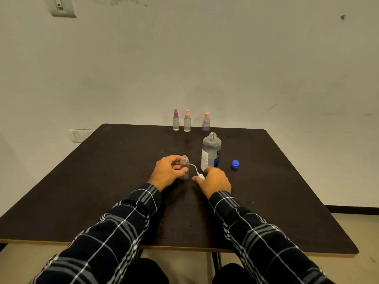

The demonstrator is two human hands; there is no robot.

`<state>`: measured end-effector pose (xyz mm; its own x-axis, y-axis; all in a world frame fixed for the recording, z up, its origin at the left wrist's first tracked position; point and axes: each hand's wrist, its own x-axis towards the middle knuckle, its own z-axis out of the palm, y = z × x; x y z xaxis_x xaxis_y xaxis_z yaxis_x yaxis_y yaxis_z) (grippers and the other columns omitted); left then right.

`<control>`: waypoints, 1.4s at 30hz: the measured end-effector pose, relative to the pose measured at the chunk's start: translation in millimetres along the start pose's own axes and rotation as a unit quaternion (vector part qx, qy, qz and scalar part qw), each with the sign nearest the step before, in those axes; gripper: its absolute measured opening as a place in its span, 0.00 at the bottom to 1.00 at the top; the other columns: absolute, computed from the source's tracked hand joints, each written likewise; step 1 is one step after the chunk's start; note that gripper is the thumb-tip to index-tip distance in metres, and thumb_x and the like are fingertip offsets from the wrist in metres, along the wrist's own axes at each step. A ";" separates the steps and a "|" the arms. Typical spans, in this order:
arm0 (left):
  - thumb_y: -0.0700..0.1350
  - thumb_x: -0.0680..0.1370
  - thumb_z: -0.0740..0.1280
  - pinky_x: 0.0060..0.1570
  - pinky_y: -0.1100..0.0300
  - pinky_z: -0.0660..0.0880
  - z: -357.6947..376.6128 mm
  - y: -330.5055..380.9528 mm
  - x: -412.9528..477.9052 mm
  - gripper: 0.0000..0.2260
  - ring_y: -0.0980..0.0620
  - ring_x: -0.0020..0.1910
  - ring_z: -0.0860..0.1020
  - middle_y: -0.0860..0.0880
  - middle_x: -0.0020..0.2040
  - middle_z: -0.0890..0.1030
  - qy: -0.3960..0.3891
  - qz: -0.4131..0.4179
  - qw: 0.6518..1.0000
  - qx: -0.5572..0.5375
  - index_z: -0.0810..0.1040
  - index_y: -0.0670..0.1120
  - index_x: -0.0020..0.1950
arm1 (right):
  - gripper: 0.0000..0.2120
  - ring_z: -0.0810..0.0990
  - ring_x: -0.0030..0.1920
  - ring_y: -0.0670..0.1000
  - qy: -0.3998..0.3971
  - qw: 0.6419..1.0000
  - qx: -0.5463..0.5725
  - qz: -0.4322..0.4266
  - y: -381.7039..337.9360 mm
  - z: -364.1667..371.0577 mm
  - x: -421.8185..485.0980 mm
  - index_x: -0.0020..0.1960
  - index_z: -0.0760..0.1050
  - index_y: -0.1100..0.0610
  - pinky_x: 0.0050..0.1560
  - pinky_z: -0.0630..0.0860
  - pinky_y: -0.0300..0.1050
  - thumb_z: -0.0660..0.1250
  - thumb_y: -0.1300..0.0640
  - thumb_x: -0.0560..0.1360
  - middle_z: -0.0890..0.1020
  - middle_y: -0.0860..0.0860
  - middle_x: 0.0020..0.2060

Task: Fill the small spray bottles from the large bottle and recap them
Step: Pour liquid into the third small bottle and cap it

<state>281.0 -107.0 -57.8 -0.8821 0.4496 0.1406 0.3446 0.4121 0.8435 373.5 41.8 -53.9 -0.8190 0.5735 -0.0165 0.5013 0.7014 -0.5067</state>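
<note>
From the head camera, the left hand (169,171) has its fingers curled round a small clear plastic bottle (185,167) with no top on, standing on the dark brown table (102,181); the right hand (215,181) pinches the white spray top with its thin tube (201,176) just beside it; the big clear bottle with the blue label (211,152) stands open close behind, its blue round cap (235,164) lying to the right; three small spray bottles (187,121) at the far edge wear their tops, so they look done; this one seems left to fill or close; I cannot tell if it has water.
</note>
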 end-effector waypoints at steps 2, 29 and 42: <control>0.38 0.75 0.76 0.46 0.78 0.74 0.1 -0.1 -0.6 0.19 0.74 0.41 0.80 0.55 0.51 0.84 0.000 -0.002 1.000 -0.001 0.81 0.47 0.65 | 0.17 0.80 0.48 0.51 0.072 0.991 0.111 0.005 7.2 -4.8 0.8 0.52 0.74 0.51 0.42 0.74 0.45 0.69 0.38 0.73 0.80 0.50 0.48; 0.44 0.71 0.79 0.59 0.52 0.81 0.1 -5.8 2.5 0.16 0.58 0.44 0.84 0.55 0.45 0.86 0.003 -0.006 1.000 0.010 0.82 0.53 0.57 | 0.33 0.76 0.64 0.55 0.047 0.981 0.086 -0.166 1.4 -32.9 50.3 0.71 0.66 0.48 0.65 0.74 0.55 0.76 0.57 0.71 0.77 0.53 0.64; 0.43 0.71 0.79 0.59 0.54 0.81 0.1 -6.3 4.3 0.15 0.59 0.44 0.85 0.55 0.46 0.87 0.000 -0.008 1.000 -0.007 0.82 0.52 0.56 | 0.33 0.73 0.65 0.57 0.023 0.976 -0.066 -0.207 -5.2 -28.5 49.3 0.72 0.64 0.45 0.62 0.76 0.60 0.75 0.57 0.72 0.74 0.52 0.64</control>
<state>275.0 -107.6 -62.6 -0.8871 0.4438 0.1268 0.3259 0.4078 0.8529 338.5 78.5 -27.4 -0.9470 0.2464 0.2061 0.1651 0.9236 -0.3459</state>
